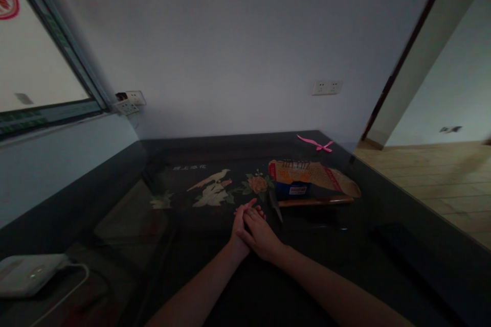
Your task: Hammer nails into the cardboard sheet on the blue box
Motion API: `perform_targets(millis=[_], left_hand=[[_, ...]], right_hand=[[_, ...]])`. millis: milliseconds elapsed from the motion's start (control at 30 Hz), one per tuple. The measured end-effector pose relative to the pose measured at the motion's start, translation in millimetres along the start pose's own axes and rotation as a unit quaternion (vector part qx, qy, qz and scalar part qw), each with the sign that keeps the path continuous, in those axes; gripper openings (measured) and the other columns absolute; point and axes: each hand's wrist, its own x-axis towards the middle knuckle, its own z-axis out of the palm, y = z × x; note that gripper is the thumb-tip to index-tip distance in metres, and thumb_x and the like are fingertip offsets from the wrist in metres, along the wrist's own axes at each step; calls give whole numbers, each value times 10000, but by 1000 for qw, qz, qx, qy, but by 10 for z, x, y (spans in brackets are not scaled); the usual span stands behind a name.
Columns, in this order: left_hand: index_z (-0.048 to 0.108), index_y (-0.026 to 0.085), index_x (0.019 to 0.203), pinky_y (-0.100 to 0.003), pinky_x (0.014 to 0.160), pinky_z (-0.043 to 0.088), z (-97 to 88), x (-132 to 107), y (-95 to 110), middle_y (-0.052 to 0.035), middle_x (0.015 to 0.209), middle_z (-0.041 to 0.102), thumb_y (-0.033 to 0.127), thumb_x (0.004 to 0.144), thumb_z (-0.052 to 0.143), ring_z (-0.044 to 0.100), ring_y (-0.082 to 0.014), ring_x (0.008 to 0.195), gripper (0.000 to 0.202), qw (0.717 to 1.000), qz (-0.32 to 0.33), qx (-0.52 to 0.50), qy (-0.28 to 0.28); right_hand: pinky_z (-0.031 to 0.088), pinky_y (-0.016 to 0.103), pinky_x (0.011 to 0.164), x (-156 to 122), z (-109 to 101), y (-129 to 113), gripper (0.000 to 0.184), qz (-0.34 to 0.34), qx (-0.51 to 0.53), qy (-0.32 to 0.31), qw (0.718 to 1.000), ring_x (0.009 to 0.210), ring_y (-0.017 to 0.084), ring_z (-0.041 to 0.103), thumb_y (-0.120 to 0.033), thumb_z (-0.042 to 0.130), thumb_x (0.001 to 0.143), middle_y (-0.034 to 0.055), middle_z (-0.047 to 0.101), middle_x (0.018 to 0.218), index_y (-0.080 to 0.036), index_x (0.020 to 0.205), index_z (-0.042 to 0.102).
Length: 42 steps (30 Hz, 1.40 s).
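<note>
My two hands rest together on a dark glossy table (376, 276) painted with birds and flowers. My right hand (263, 235) lies over my left hand (240, 227), fingers stretched forward and flat. Neither hand holds anything. Just beyond the fingertips lies a dark knife blade (275, 207) with a wooden handle (314, 201). Behind it sits an orange paper bag (314, 174) on its side with a blue box (293, 189) in front of it.
A pink ribbon (316, 144) lies at the far edge of the table. A white device (26, 273) with a cable sits at the near left. A dark flat object (402, 245) lies at right. Wall sockets (326, 87) are behind; a window is at left.
</note>
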Motion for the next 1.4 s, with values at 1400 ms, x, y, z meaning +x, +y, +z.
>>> perform_targets(millis=[1400], left_hand=[[549,149,1044,-290,645,466,42,0,28,-17,688,568,249,737,525,559,-130,602,324,999,-31,-3,-14]], right_hand=[[288,409,1031,15,78,-12,428,9,-59,30,998,1213,251,381,-296,440,870,182,496,1254,-57,1221,490]])
